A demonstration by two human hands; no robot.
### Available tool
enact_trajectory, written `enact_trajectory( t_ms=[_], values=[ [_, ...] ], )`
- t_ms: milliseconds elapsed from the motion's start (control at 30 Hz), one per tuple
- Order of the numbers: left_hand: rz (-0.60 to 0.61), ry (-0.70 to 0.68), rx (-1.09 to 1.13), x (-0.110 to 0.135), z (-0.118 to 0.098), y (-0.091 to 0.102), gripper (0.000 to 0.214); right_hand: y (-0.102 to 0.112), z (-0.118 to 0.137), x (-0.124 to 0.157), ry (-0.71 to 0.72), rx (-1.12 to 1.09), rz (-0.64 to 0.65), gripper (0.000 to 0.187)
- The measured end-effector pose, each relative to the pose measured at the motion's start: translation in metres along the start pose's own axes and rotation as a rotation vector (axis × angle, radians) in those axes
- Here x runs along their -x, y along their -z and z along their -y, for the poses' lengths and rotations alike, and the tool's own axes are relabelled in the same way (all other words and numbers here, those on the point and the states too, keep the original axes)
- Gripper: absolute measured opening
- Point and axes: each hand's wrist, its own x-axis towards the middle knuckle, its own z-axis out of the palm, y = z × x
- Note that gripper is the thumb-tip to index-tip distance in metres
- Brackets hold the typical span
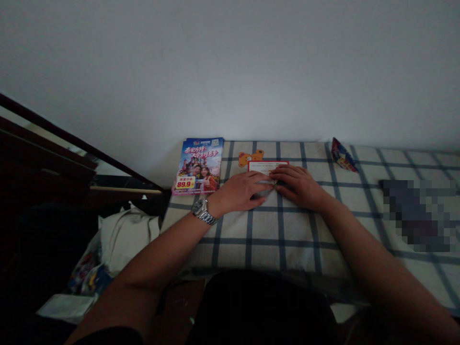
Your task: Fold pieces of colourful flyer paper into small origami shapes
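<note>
A white sheet of paper with a red border (268, 165) lies on the checked cloth, its lower part covered by my hands. My left hand (246, 191), with a metal watch at the wrist, rests on it from the left, fingers stretched out and the thumb apart. From the right, my right hand (298, 186) lies over the same sheet with its fingers extended. The fingertips of both hands meet near the middle of the paper. Whether any finger reaches beneath the sheet is hidden. Just behind the paper is an orange bear-shaped figure (250, 157).
A stack of colourful flyers (199, 165) sits at the table's left end. Toward the back right stands a small folded colourful paper (343, 155). A dark pixelated object (413, 213) lies further right. Bags (125, 235) fill the floor space at left; a white wall (230, 72) rises behind.
</note>
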Motion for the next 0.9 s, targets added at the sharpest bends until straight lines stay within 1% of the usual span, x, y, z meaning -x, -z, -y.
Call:
enact_trajectory(
  t_ms=[200, 300, 400, 667, 800, 900],
  values=[
    [0.019, 0.031, -0.026, 0.0005, 0.0001, -0.0002, 0.043, 0.0011, 0.0001, -0.0004, -0.043, -0.042, -0.011, 0.036],
    [0.019, 0.019, -0.017, 0.0, 0.0005, -0.0007, 0.044, 0.0007, -0.001, -0.0006, -0.05, -0.065, -0.03, 0.029],
    [0.01, 0.012, -0.014, -0.0007, -0.0003, -0.0008, 0.043, -0.001, -0.0021, -0.0005, -0.042, -0.065, -0.034, 0.024],
    [-0.021, -0.005, 0.009, -0.0009, -0.0058, -0.0009, 0.049, -0.0022, -0.0019, -0.0013, 0.002, -0.082, -0.048, 0.021],
    [-0.026, -0.007, 0.024, -0.0003, -0.0072, -0.0026, 0.051, -0.0013, -0.0011, -0.0027, 0.009, -0.086, -0.072, 0.02],
    [-0.023, 0.005, 0.011, -0.0001, -0.0084, -0.0033, 0.048, -0.0013, 0.0007, -0.0033, 0.0, -0.06, -0.11, 0.019]
  ],
)
